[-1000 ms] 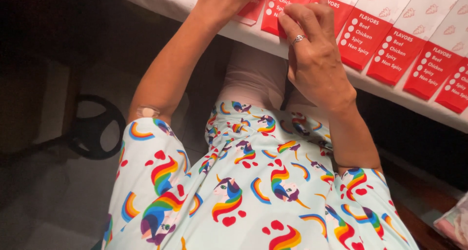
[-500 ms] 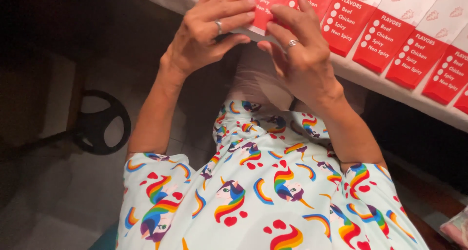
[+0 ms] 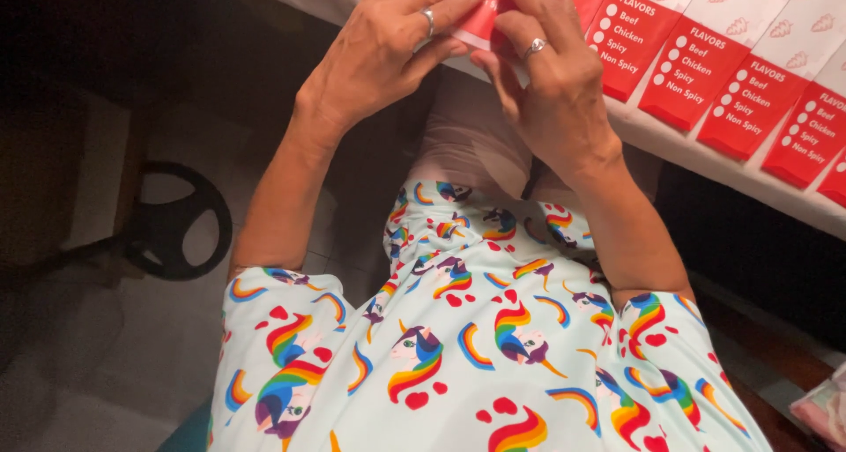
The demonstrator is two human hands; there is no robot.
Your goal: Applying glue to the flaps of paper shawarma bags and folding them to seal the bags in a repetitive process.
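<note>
At the top of the frame, the left hand (image 3: 388,51) and right hand (image 3: 551,82) pinch one flat red-and-white paper packet (image 3: 483,20); similar packets (image 3: 696,69) lie in a row on the white table (image 3: 634,122).

The red packets (image 3: 696,73) look like thin matt paper, smooth and flat. The rings (image 3: 428,20) shine like polished metal. The shirt (image 3: 476,355) is soft printed cloth. The surface (image 3: 670,144) looks covered in plain white, matt sheet.
</note>
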